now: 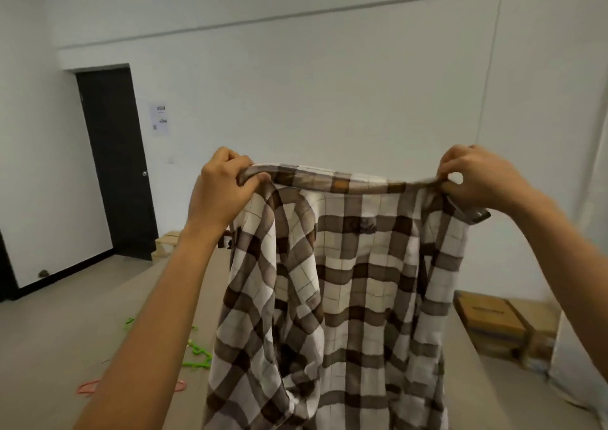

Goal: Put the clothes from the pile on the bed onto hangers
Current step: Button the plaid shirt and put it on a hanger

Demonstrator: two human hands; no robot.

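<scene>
White walls [329, 84], beige bed [158, 291]. Plaid shirt [345, 298] held up over bed, collar [329, 182] level on top, long axis straight down. Left hand [223, 186] and right hand [477, 176], apart, each grip a collar end. Green hangers [197, 354] on bed, left.

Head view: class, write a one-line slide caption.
Left hand and right hand hold a plaid shirt up by its collar.

Hanging shirt [342, 281] blocks the centre; open air above it and at far left; hangers [197, 354] litter the lower left, boxes [493, 321] stand at right.
</scene>
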